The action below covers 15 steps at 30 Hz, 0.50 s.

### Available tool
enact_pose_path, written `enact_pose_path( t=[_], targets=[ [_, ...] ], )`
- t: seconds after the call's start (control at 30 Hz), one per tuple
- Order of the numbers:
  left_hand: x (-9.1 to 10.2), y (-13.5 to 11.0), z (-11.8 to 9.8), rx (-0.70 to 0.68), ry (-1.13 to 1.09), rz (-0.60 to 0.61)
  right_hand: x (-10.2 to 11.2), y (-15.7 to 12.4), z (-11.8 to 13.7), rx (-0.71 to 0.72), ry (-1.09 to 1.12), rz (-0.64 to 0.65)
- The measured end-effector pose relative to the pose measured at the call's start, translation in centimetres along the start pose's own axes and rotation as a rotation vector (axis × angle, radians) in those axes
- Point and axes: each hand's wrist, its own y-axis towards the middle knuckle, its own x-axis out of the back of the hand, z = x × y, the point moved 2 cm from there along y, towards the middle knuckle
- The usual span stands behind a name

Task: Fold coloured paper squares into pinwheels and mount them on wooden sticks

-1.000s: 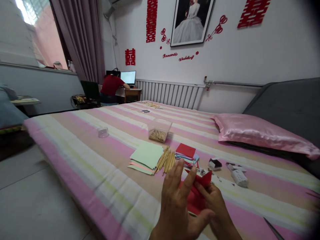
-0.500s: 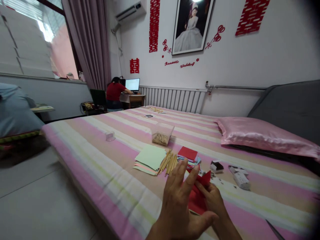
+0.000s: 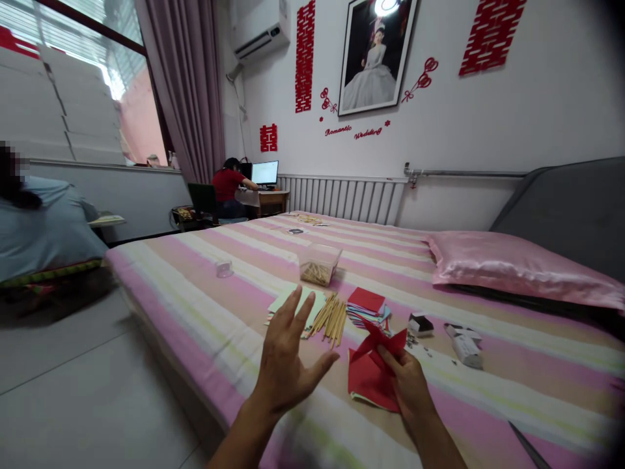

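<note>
Right hand (image 3: 409, 385) pinches red folded paper (image 3: 368, 376) by its raised flap, low over the bed (image 3: 195, 290). Left hand (image 3: 287, 357) is spread wide and empty, just left of the paper, not touching; right hand nearer.

The left hand (image 3: 288, 365) and the right hand (image 3: 413, 391) are bare, and so are the wrists and both forearms, uncovered down to the lower edge of the frame. The left forearm (image 3: 239, 436), at lower centre, is blurred — the right forearm (image 3: 439, 446) looks slim.
</note>
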Motion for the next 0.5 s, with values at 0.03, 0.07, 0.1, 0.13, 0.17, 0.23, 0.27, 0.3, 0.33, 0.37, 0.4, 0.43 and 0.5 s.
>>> enact_pose_path(
  t=[0.03,0.07,0.1,0.13,0.17,0.23,0.27,0.3,0.33,0.37,0.4,0.43,0.5],
  targets=[
    [0.1,-0.2,0.3,0.025,0.017,-0.010,0.0,0.0,0.1,0.000,0.010,0.005],
    [0.3,-0.4,0.6,0.048,0.033,-0.022,0.1,-0.1,0.2,0.003,0.022,0.005],
    [0.4,-0.6,0.9,0.071,0.046,-0.035,0.1,-0.1,0.3,0.011,0.032,0.002],
    [0.5,-0.8,1.2,0.091,0.057,-0.048,0.2,-0.1,0.4,0.019,0.038,-0.004],
    [0.6,-1.0,1.4,0.109,0.063,-0.063,0.2,-0.1,0.5,0.028,0.041,-0.013],
    [0.8,-1.4,1.8,0.141,0.071,-0.096,0.3,-0.2,0.8,0.043,0.040,-0.034],
    [0.8,-1.5,2.0,0.155,0.073,-0.111,0.3,-0.2,0.9,0.045,0.040,-0.038],
    [0.8,-1.6,2.2,0.167,0.074,-0.121,0.3,-0.2,1.0,0.043,0.043,-0.038],
    [0.8,-1.7,2.3,0.178,0.074,-0.128,0.2,-0.3,1.0,0.040,0.050,-0.036],
    [0.7,-1.8,2.4,0.188,0.073,-0.130,0.2,-0.3,1.1,0.039,0.055,-0.032],
    [0.6,-1.8,2.3,0.195,0.070,-0.125,0.2,-0.3,1.2,0.037,0.056,-0.027],
    [0.4,-1.8,2.3,0.201,0.065,-0.115,0.1,-0.3,1.2,0.036,0.056,-0.022],
    [0.0,-1.8,1.9,0.209,0.050,-0.090,0.1,-0.3,1.2,0.033,0.058,-0.024]
  ],
)
